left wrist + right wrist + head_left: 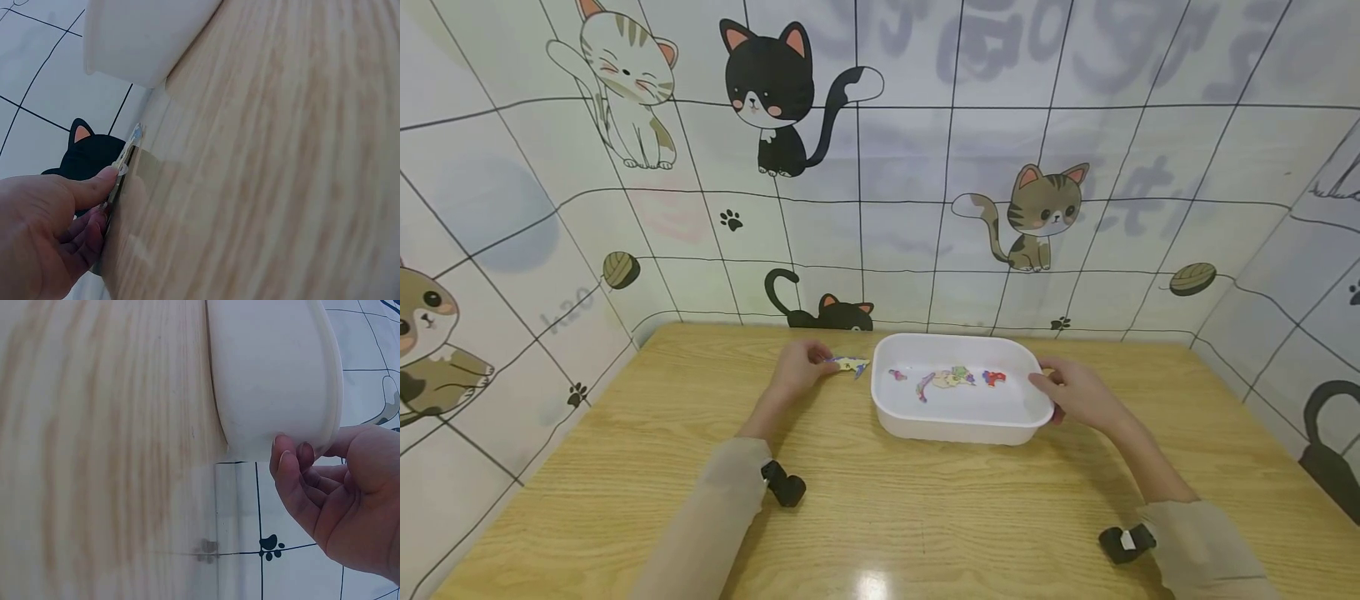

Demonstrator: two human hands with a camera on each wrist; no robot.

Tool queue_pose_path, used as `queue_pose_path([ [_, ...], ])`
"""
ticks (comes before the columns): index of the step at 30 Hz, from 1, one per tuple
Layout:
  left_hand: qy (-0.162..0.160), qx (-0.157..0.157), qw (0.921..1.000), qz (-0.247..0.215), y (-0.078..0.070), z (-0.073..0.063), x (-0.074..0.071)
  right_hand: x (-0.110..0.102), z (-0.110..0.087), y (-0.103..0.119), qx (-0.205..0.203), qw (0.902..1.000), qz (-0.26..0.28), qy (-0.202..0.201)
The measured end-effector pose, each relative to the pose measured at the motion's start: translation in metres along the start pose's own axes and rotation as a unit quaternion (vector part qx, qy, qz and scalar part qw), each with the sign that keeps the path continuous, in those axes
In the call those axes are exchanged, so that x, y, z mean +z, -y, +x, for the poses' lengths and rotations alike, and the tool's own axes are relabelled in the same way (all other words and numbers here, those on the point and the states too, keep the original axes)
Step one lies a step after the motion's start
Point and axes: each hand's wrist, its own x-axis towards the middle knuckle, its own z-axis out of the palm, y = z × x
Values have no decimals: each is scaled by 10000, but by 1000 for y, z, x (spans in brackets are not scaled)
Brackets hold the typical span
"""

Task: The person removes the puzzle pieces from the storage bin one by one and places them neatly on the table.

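Observation:
My left hand (pixel 797 367) pinches a thin flat cutout (pixel 852 364), yellow with blue parts, between thumb and fingers, low over the table left of a white plastic tub (pixel 955 430). The left wrist view shows that cutout (pixel 129 150) nearly edge-on. At the tub's right end, my right hand (pixel 1078 393) grips the rim, thumb on top and fingers curled below it against the outer wall. Inside the tub lie a small pink piece (pixel 897 375), a yellow and green piece (pixel 951 378) with a curved pink-purple strip (pixel 922 387) beside it, and a red and blue piece (pixel 994 378).
The wooden table (pixel 910 508) extends in front of the tub and to both sides. Behind its far edge hangs a white cloth (pixel 910 233) with grid lines and printed cats. Small black devices (pixel 784 484) sit on both sleeves.

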Motion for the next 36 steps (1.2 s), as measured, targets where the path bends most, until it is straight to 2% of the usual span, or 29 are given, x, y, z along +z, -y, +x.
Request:
queue_pose_path([
  [6,115,86,9999,-68,3,0,-1,0,0,0,30,10000,9,14],
  [12,187,22,9995,-259,5,0,-2,0,0,-1,-7,10000,-1,4],
  [20,65,-203,9985,-514,2,-5,-7,0,0,0,-2,10000,42,-2],
  [26,-195,-269,9950,-946,-2,-8,-11,0,0,0,9,10000,38,5],
  [29,-204,-309,9920,-1205,-6,-9,-14,0,0,0,-2,10000,45,5],
  [32,-206,-276,9904,-1339,-10,-9,-15,0,0,-1,-5,10000,48,6],
  [36,-350,21,9914,-1264,-18,-9,-15,0,0,-1,6,10000,52,18],
])
